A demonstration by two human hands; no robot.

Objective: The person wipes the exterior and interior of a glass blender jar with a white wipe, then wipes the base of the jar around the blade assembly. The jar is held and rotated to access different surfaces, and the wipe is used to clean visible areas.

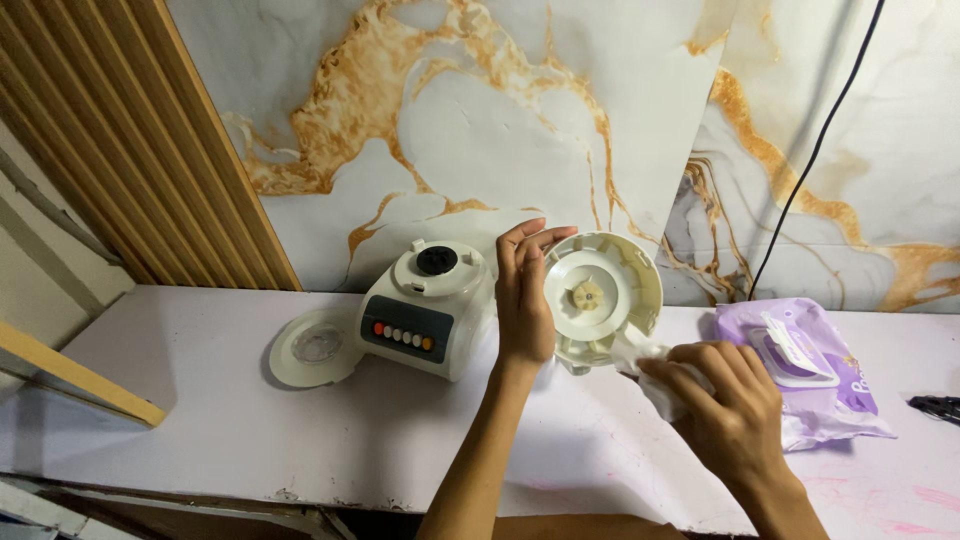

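Holding cream blender jar base (pixel 600 297) tilted above tabletop (pixel 250 420), left hand (pixel 523 300) fingers clamped on its rim; rigid, light, slick plastic. Right hand (pixel 725 405) fingers pinch soft wipe (pixel 650 368) against lower edge.

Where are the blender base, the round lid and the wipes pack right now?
blender base (pixel 425 320): head view, on its front button panel.
round lid (pixel 315 347): head view, on its clear centre.
wipes pack (pixel 850 375): head view, on its purple wrapper.

blender base (pixel 425 310) | round lid (pixel 315 347) | wipes pack (pixel 805 365) | black cable (pixel 815 150)
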